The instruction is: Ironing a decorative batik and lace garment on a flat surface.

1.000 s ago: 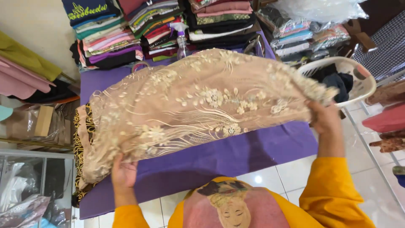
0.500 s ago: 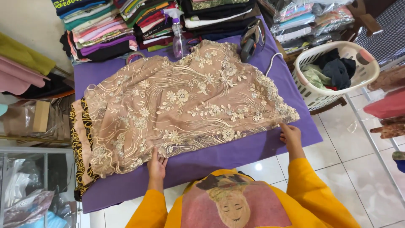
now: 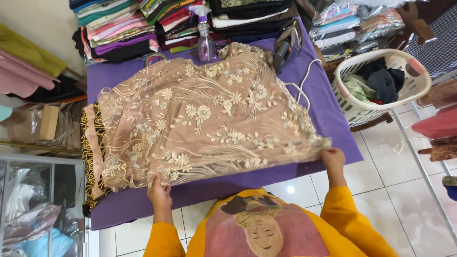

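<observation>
Both arms, in orange sleeves, reach forward from the body over the near edge of the purple-covered table. The left hand pinches the near hem of the peach lace fabric with cream floral embroidery, fingers curled onto its edge; the right hand grips the fabric's near right corner, just lifted off the cloth. The lace lies spread flat across most of the table, overlapping a black-and-gold patterned cloth at the left side. Behind it stand a clear spray bottle with pink liquid, a dark clothes iron with its white cord, and stacks of folded coloured fabrics along the far edge. A white plastic laundry basket with clothes sits just right of the table. Bare purple cover shows along the near and right edges; white floor tiles lie beside the person.
</observation>
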